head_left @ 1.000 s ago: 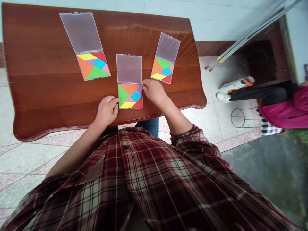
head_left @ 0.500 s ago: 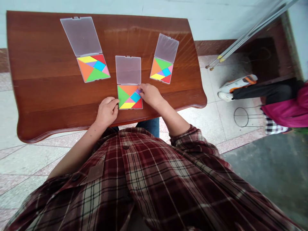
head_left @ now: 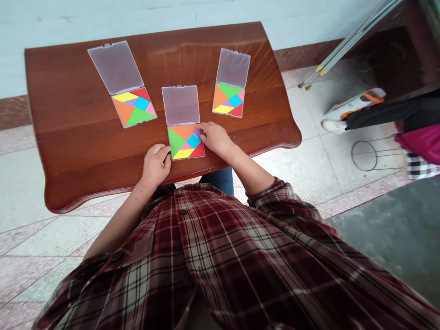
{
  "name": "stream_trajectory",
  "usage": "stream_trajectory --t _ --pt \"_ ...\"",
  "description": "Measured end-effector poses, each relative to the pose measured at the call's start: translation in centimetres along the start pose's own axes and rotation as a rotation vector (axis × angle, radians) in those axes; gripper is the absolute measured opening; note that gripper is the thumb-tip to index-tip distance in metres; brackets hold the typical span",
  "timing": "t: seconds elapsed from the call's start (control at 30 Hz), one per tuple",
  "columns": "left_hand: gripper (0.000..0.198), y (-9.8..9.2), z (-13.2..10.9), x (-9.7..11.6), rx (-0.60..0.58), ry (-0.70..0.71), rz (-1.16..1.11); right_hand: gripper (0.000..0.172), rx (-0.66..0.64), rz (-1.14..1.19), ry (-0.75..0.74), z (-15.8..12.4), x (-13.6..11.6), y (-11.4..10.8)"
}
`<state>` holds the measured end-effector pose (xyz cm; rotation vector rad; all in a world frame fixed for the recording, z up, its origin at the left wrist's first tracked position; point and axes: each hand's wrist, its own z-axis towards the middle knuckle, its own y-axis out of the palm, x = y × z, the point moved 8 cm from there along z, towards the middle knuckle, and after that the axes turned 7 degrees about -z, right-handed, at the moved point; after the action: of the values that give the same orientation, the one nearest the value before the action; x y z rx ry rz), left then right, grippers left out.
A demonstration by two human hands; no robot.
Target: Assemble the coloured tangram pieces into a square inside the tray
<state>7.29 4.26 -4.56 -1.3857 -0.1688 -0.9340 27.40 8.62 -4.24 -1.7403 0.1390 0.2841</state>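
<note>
Closest to me lies an open tangram case (head_left: 172,130), its clear lid (head_left: 181,105) folded back away from me. Colored pieces fill its base, among them a green triangle (head_left: 175,141), an orange triangle (head_left: 182,131), a blue square (head_left: 194,141) and a yellow parallelogram (head_left: 182,154). My left hand (head_left: 156,164) rests with bent fingers against the left edge of the case. At the upper right corner, the thumb and index finger of my right hand (head_left: 216,139) close around a small purple triangle (head_left: 197,132), partly covered by the fingertips.
Two more open tangram cases with pieces lie on the wooden table (head_left: 79,151), one at left (head_left: 134,107) and one at right (head_left: 228,100). Right of the table are crutches (head_left: 330,63), a wire ring frame (head_left: 364,156) and a seated person's leg (head_left: 385,111).
The view has tilted and shifted, so the table appears rotated. Both hands stay at the near case, with its pieces in the same arrangement; the right fingers remain at the purple triangle.
</note>
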Motion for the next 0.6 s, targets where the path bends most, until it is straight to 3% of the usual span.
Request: stream_trajectory --t 0.17,0.43,0.6 --pt "0.029 -0.4 0.0 0.3 -0.005 0.001 0.001 0.028 0.083 0.118 -0.016 -1.1 0.3 -0.2" --pt "0.036 -0.3 -0.1 1.1 -0.062 0.072 0.067 0.026 0.343 0.230 0.082 -4.6 4.2 0.3" --pt "0.043 0.1 -0.1 1.2 -0.076 0.066 0.150 0.029 0.364 0.212 0.062 -5.3 4.5 1.0"
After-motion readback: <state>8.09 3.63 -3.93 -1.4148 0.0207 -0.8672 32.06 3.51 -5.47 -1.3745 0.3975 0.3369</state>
